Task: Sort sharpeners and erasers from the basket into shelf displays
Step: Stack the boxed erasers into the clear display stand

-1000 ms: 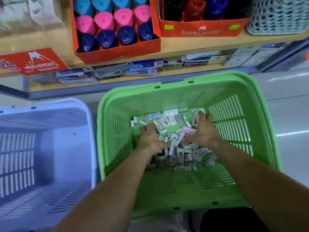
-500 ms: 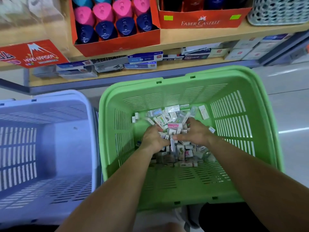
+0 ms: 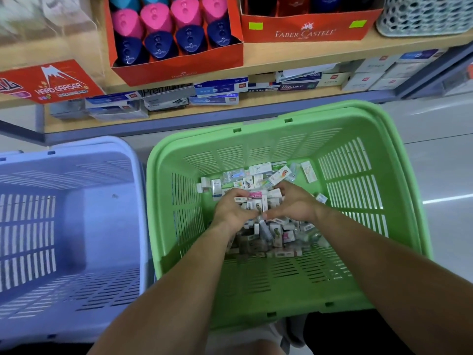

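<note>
A green basket [image 3: 358,119] stands in front of me with a heap of small wrapped erasers [image 3: 271,234] on its floor. Both my hands are down inside it. My left hand [image 3: 231,211] and my right hand [image 3: 294,204] cup a bunch of erasers [image 3: 256,201] between them, thumbs nearly touching. On the shelf above, a red display box [image 3: 176,73] holds pink, blue and dark blue sharpeners [image 3: 158,20]. A red "Hard Eraser" box [image 3: 51,83] sits at the shelf's left.
A pale blue basket [image 3: 76,147] stands to the left of the green one, nothing visible in it. A second red Faber-Castell box [image 3: 304,32] and a grey mesh holder [image 3: 422,16] sit on the upper shelf. Flat stationery boxes [image 3: 217,90] line the lower shelf.
My hands have drawn together in the heap and gathered a bunch of erasers between them. The view has tilted slightly, so the basket sits lower in the frame.
</note>
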Demonstrator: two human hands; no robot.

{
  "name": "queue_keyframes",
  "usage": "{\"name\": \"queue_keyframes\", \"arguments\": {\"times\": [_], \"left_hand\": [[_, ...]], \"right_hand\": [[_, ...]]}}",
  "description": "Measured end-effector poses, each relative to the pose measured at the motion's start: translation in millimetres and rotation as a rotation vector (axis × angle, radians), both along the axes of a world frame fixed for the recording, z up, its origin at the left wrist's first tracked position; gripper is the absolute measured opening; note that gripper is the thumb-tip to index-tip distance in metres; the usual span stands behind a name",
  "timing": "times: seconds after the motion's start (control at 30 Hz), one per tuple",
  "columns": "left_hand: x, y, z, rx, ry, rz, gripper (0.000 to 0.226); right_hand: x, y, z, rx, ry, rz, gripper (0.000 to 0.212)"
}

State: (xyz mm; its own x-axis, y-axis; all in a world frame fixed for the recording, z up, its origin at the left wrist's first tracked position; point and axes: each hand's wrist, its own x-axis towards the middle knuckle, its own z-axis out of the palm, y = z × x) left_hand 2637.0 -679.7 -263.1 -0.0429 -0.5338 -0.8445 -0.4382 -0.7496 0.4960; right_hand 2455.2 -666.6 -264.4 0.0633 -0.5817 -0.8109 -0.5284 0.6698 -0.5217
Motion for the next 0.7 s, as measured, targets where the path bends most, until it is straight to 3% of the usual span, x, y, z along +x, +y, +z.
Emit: {"name": "queue_keyframes", "arguments": {"times": [0.1,0.3,0.7], "left_hand": [[3.1,0.8,1.9,0.054,0.056,0.080,0.041],[8.2,4.4,10.1,-0.032,0.071,0.251,0.048],[-4.1,7.9,19.9,-0.053,0.098,0.095,0.060]], "right_hand": [[-4.0,-1.1,-4.0,0.014,0.006,0.014,0.089],[-3.2,-0.8,-6.5,0.037,-0.095,-0.040,0.065],[-9.2,-0.9,-7.0,-0.015,-0.224,-0.117,0.057]]}}
